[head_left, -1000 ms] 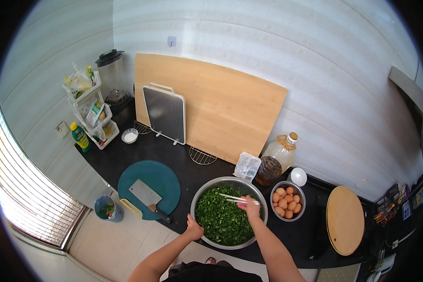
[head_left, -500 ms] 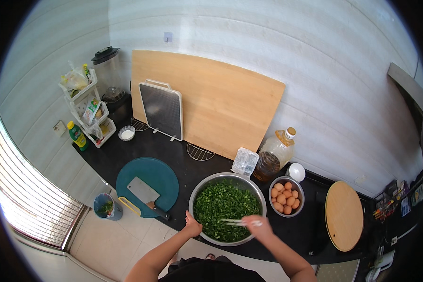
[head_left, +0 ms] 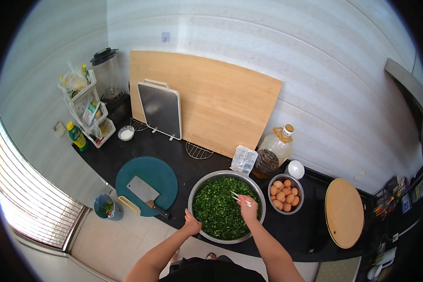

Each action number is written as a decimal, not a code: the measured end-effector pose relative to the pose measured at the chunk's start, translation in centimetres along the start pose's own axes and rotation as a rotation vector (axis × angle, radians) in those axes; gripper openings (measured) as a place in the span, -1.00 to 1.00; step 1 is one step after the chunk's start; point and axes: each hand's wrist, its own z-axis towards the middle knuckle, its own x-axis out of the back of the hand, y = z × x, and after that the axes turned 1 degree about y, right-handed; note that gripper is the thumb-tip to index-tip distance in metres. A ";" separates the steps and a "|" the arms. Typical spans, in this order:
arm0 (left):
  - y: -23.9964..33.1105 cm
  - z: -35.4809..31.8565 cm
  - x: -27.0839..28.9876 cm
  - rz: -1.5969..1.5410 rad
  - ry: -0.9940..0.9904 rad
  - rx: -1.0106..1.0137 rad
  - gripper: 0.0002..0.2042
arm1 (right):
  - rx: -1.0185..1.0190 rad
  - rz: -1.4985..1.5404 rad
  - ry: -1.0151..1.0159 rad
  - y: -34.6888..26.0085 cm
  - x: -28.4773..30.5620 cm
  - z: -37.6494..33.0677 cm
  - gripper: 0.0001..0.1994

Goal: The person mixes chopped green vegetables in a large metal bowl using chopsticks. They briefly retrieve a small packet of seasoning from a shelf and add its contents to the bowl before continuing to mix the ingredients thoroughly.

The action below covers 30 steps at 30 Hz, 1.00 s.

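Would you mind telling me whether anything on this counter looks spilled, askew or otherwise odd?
Nothing stands out. The chopped greens stay inside the steel bowl, the cleaver lies flat on the round teal board, and the eggs sit in their small bowl.

Right hand (head_left: 247, 207) holds chopsticks (head_left: 238, 197) over greens in steel bowl (head_left: 199, 188).

Shiny steel bowl (head_left: 199, 192), pale wooden boards (head_left: 221, 98) — matt, glossy black counter (head_left: 103, 160)

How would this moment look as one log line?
left hand: steadying steel bowl rim | right hand: holding chopsticks over chopped greens | nearby: eggs, cleaver
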 end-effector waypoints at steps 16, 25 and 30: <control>-0.2 0.1 -0.2 -0.016 -0.022 0.020 -0.03 | 0.262 -0.361 -0.197 -2.6 3.1 -1.5 -0.85; -0.7 0.1 -0.2 -0.004 0.012 -0.033 -0.03 | 0.290 -0.409 -0.459 -4.4 6.1 -4.9 -0.85; -0.6 0.2 -0.3 0.012 0.017 -0.038 -0.02 | 0.033 -0.074 -0.320 -6.3 4.2 -5.7 -0.84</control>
